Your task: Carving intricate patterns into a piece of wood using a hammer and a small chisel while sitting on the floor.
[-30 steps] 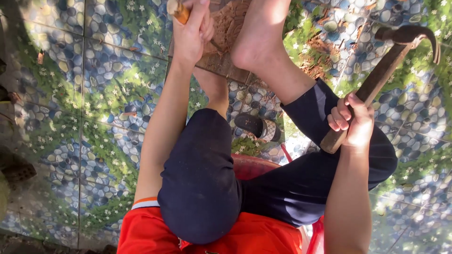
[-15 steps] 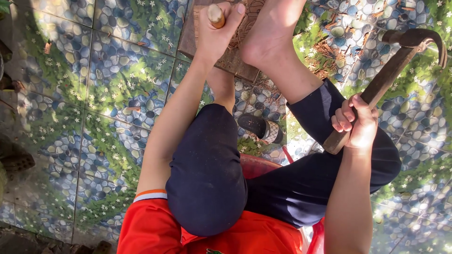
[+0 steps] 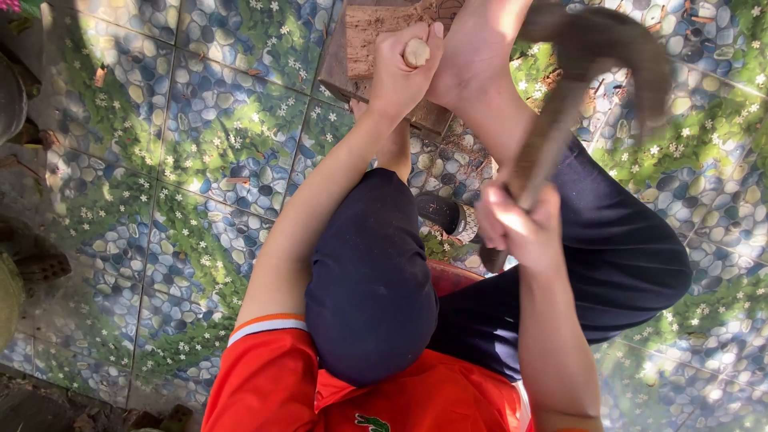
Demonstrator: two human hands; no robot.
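View from the head camera, looking down past your knees. You sat low over the tiled floor (image 3: pixel 200 160), knees drawn up, so that the work lay close under both arms. Your left hand (image 3: pixel 404 72) was clenched around a short, pale round peg (image 3: pixel 416 53), holding it end-up on the wooden block (image 3: pixel 376 36); only the peg's cut top showed above your curled fingers (image 3: pixel 394 50), a grip that kept it steady and upright while leaving the end bare. The block lay on the floor near the far edge of the view, and your bare foot (image 3: pixel 472 56) pressed on it just beside that hand, evidently to pin it against sliding. Your right hand (image 3: pixel 520 228) was closed tight around the lower end of a wooden handle (image 3: pixel 548 148), whose dark curved metal head (image 3: pixel 616 44) was blurred with motion above and to the right of the peg, well apart from it. The low grip gave the tool its full reach. A dark sandal (image 3: pixel 440 212) lay on the tiles between your legs, touching nothing in use.
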